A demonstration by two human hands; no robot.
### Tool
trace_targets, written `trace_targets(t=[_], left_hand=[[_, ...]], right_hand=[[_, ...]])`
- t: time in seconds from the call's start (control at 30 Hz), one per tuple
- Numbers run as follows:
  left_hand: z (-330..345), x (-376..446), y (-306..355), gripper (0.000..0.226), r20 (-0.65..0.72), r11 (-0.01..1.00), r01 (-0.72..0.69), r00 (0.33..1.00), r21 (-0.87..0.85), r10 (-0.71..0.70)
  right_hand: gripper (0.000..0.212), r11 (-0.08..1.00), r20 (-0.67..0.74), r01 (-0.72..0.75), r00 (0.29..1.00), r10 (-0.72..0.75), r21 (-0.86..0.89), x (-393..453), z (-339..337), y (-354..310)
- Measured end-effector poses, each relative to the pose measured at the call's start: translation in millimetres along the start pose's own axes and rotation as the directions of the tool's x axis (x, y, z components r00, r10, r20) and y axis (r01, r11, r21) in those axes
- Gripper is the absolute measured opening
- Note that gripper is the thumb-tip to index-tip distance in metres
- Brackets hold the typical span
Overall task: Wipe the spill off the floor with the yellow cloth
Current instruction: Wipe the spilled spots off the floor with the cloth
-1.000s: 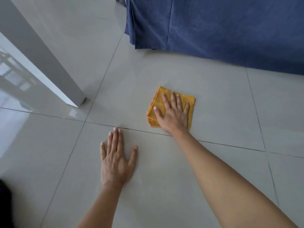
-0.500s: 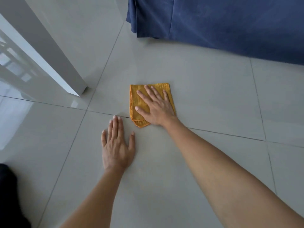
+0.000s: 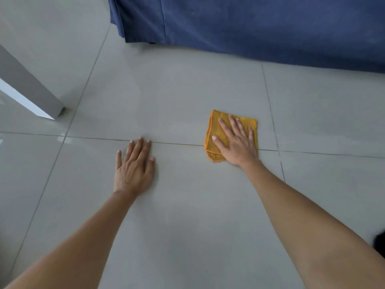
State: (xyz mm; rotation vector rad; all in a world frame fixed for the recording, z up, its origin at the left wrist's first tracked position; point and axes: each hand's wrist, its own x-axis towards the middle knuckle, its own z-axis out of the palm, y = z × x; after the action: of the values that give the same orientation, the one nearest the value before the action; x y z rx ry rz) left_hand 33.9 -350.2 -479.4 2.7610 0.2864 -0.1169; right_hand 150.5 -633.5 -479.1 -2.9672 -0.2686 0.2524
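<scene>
Fingers [image 3: 233, 127] of the right hand [image 3: 237, 142] lie spread and flat on the cloth [image 3: 214, 130], pressing, not gripping. Folded, the cloth runs long from 6 to 12 o'clock across a grout line on the floor [image 3: 177, 97], showing at the hand's 9 and 12. At the cloth's 9 o'clock, the left hand [image 3: 133, 172] rests flat, fingers released. A blue cover [image 3: 260, 24] hangs at 12.

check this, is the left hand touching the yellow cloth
No, the left hand lies flat on bare floor tile, apart from the yellow cloth.

Right hand [image 3: 239, 142] flat on folded yellow cloth [image 3: 214, 130]; left hand [image 3: 134, 170] flat on floor [image 3: 187, 90].
</scene>
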Motion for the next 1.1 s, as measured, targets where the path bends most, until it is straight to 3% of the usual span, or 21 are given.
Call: trace_targets(t=[0.3, 0.53, 0.73, 0.9, 1.1], left_hand=[[19.3, 0.6, 24.9, 0.062, -0.057, 0.999, 0.005, 0.998, 0.033, -0.003], [19.6, 2.0, 24.3, 0.061, -0.061, 0.999, 0.005, 0.998, 0.038, -0.002], [17.5, 0.6, 23.7, 0.064, -0.025, 0.999, -0.005, 1.000, 0.048, 0.007], [4.8, -7.5, 6.8, 0.071, 0.051, 0.998, -0.053, 0.997, 0.034, 0.052], [-21.1, -52.7, -65.4, 0.070, 0.025, 0.994, 0.039, 0.999, 0.106, -0.042]], right_hand=[[0.065, 0.966, -0.043, -0.257, 0.965, 0.258, 0.033, -39.4, -15.4, 139.5], [0.067, 0.910, -0.018, -0.414, 0.910, 0.414, 0.039, -66.8, -22.2, 194.5], [0.070, 0.830, -0.029, -0.550, 0.832, 0.554, 0.087, -79.1, -15.4, 158.8], [0.068, 0.887, -0.041, -0.457, 0.887, 0.460, 0.068, -84.2, -4.4, 105.0], [0.074, 0.950, -0.039, -0.309, 0.950, 0.311, 0.048, -69.5, 6.9, 25.7]])
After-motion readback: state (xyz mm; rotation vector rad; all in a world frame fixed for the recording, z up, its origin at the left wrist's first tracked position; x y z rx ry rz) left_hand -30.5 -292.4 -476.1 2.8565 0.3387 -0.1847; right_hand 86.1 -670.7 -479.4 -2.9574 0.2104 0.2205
